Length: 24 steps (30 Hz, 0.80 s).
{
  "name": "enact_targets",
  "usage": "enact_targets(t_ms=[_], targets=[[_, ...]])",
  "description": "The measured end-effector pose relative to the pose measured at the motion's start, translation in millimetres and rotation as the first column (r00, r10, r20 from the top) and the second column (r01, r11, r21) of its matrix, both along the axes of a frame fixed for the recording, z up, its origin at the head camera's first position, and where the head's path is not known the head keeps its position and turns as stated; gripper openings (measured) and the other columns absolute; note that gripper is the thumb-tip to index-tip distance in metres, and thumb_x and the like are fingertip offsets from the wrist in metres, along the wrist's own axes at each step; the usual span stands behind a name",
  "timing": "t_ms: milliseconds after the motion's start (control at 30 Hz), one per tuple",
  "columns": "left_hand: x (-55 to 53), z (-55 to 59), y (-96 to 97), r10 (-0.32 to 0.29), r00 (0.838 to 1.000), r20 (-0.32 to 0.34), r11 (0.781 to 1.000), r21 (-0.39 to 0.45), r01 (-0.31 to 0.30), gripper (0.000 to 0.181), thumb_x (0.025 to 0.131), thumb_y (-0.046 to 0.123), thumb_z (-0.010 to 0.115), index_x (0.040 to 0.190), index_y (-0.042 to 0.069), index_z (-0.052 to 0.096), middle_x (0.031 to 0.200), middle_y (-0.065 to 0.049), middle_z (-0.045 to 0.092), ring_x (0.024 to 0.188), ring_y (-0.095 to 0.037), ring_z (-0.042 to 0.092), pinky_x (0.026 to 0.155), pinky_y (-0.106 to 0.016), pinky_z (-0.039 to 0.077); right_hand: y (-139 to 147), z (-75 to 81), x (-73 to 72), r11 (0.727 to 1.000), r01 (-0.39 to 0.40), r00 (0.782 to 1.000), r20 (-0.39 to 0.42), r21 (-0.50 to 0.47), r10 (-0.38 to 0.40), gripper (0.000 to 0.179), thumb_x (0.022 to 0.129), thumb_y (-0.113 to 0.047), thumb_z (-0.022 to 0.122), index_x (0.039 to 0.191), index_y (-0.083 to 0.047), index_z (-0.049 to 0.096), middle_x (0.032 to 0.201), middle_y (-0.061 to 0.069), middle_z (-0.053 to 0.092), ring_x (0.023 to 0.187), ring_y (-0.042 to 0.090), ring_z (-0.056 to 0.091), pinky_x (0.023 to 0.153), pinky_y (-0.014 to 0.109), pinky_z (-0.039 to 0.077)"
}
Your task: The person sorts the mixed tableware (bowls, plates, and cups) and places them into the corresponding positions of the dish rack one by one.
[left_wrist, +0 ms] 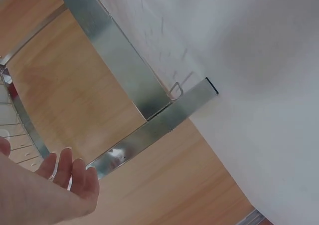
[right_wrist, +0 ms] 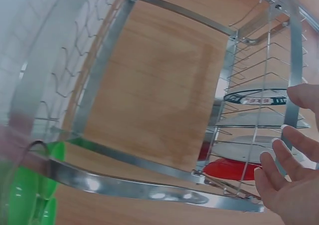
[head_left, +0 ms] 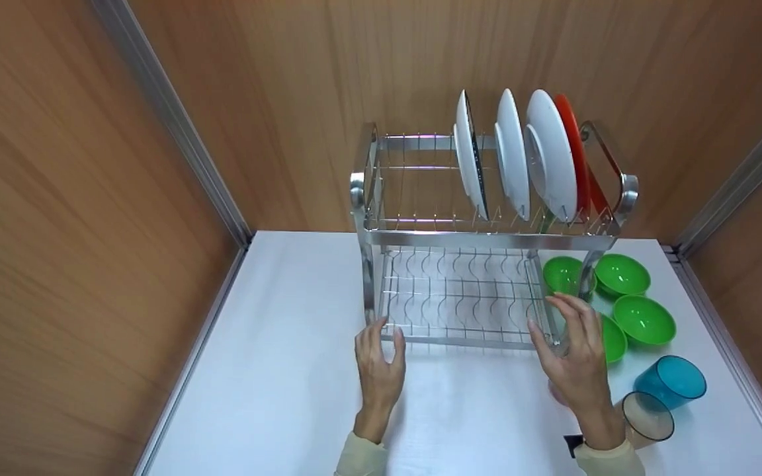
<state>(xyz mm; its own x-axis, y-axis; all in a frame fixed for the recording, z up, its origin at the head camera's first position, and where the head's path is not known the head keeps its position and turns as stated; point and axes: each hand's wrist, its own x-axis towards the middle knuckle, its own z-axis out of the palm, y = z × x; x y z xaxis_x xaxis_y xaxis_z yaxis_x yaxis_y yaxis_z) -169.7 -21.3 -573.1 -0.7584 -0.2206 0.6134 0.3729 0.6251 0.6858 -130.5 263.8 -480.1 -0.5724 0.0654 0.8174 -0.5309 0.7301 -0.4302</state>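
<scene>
A two-tier metal dish rack (head_left: 487, 239) stands against the back wall. My left hand (head_left: 380, 371) is by its lower front left corner, fingers apart and holding nothing. In the left wrist view, the fingers (left_wrist: 64, 172) overlap the rack's upright. My right hand (head_left: 578, 360) is at the lower front right corner, thumb and fingers spread, with nothing in its grasp. Upright in the top tier are a white plate with a dark patterned rim (head_left: 468, 155), two white plates (head_left: 512, 155) and a red plate (head_left: 574, 152). The lower tier (head_left: 457, 297) holds no dishes.
Several green bowls (head_left: 645, 320) sit on the white table (head_left: 275, 370) at the rack's right, one partly behind my right hand. Nearer are a blue cup (head_left: 669, 382) and a brownish see-through cup (head_left: 649, 416) beside my right wrist. Wooden walls (head_left: 288, 119) enclose the back and sides.
</scene>
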Motion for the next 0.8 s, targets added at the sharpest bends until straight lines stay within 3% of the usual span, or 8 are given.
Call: enact_targets(t_ms=[200,333,400,700,800], targets=[[8.0,-7.7,5.7,-0.029,1.0,-0.008,0.996,-0.084,0.028,0.045,0.096,0.02,0.071,0.134,-0.002,0.061,0.131,-0.015,0.059,0.125,-0.034,0.051,0.102,-0.055,0.043,5.7,-16.4,6.3,0.999,0.022,0.999,0.047,0.025,-0.023,0.054,0.089,-0.025,0.078,0.132,0.003,0.063,0.135,0.028,0.056,0.127,0.047,0.047,0.115,0.04,0.031],[12.7,-12.3,8.9,-0.025,1.0,0.009,0.993,-0.117,0.026,0.05,0.095,0.025,0.072,0.137,-0.001,0.059,0.134,-0.016,0.058,0.128,-0.035,0.05,0.103,-0.057,0.042,10.0,-25.7,11.3,0.998,0.055,0.994,0.09,0.041,-0.059,0.066,0.097,-0.051,0.067,0.133,0.004,0.061,0.137,0.03,0.053,0.128,0.051,0.044,0.111,0.057,0.032],[14.5,-14.4,10.6,-0.022,1.0,0.015,0.991,-0.132,0.024,0.051,0.096,0.026,0.072,0.138,0.0,0.059,0.135,-0.016,0.057,0.129,-0.035,0.049,0.104,-0.057,0.042,12.8,-30.1,13.8,0.996,0.071,0.991,0.112,0.051,-0.076,0.071,0.098,-0.056,0.063,0.134,0.004,0.06,0.137,0.031,0.052,0.129,0.052,0.043,0.11,0.062,0.031],[21.7,-21.3,19.1,-0.032,0.999,0.028,0.985,-0.168,0.036,0.054,0.092,0.028,0.075,0.135,-0.001,0.06,0.133,-0.018,0.059,0.126,-0.037,0.049,0.102,-0.059,0.042,29.4,-52.1,21.6,0.993,0.107,0.984,0.136,0.047,-0.112,0.074,0.094,-0.057,0.068,0.135,0.004,0.059,0.14,0.032,0.049,0.13,0.053,0.041,0.107,0.064,0.031],[24.9,-23.2,21.9,-0.035,0.998,0.047,0.982,-0.184,0.043,0.056,0.092,0.03,0.075,0.136,-0.001,0.06,0.134,-0.017,0.058,0.127,-0.038,0.049,0.103,-0.06,0.041,36.3,-59.4,22.5,0.99,0.133,0.978,0.153,0.056,-0.14,0.071,0.088,-0.045,0.078,0.136,0.005,0.058,0.14,0.033,0.048,0.128,0.053,0.042,0.103,0.067,0.033]])
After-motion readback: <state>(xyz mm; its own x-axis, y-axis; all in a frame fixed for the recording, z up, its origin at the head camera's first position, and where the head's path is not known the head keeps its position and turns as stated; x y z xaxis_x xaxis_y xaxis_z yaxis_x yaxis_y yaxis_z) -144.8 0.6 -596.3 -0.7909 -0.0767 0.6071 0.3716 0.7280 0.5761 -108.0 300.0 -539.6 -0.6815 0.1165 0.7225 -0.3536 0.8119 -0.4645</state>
